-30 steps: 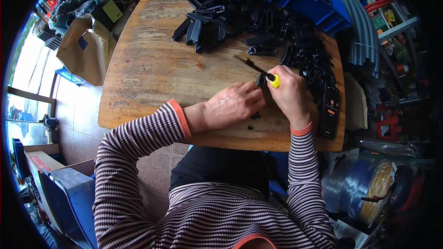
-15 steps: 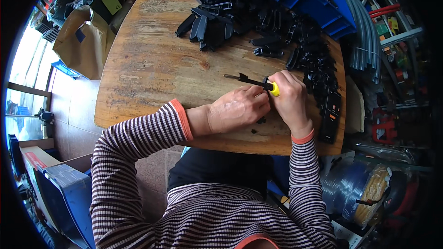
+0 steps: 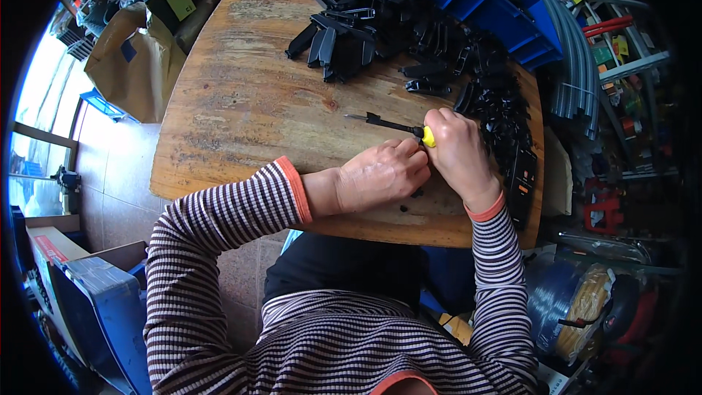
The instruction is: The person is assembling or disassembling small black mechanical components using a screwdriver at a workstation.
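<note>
My right hand (image 3: 462, 150) is closed around the yellow handle of what looks like a screwdriver (image 3: 428, 137). Its shaft, with black pieces along it, points left over the wooden table (image 3: 241, 102) and ends in a thin metal tip. Just below the shaft, my left hand (image 3: 384, 179) is closed, thumb and fingers bunched beside the handle. What its fingers hold, if anything, is hidden. Farther back lies a heap of black plastic parts (image 3: 351, 33), which runs down the table's right side. A tiny dark piece (image 3: 404, 208) rests near the front edge.
Blue bins (image 3: 493, 7) stand along the far right edge. A long black box (image 3: 522, 183) lies at the right edge, near my right wrist. Beyond the table are bundled grey tubes (image 3: 574, 66) on the right and a brown paper bag (image 3: 135, 66) on the left.
My right hand and the screwdriver have shifted slightly, the tip moving a little left and away from me. The left hand stays nearly in place, still closed.
</note>
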Motion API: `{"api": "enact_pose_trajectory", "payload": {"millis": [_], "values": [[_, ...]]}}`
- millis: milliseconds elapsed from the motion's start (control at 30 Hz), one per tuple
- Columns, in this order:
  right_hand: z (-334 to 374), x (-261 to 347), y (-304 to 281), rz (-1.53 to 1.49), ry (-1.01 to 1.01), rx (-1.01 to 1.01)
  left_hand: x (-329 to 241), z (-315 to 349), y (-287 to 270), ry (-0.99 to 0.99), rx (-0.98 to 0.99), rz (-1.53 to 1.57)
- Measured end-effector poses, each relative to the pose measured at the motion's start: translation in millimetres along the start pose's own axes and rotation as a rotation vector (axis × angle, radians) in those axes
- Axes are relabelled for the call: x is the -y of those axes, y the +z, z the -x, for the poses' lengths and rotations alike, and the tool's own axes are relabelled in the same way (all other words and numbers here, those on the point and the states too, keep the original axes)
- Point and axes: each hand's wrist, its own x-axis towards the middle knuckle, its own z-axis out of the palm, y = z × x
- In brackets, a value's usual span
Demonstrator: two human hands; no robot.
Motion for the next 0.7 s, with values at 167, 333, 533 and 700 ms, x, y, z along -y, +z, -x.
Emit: {"api": "enact_pose_trajectory", "payload": {"millis": [167,333,533,700], "values": [[6,-6,1,-0.27,0.111,-0.027,1,7,2,-0.001,-0.033,-0.051],[6,2,11,-0.173,0.095,-0.128,5,6,-6,0.023,0.049,-0.06],[-3,-11,-7,-0.116,0.008,-0.048,3,2,-2,-0.006,0.097,-0.035],[-27,-2,-9,-0.969,0.174,-0.476,-2,-3,-10,-0.003,0.09,-0.057]]}}
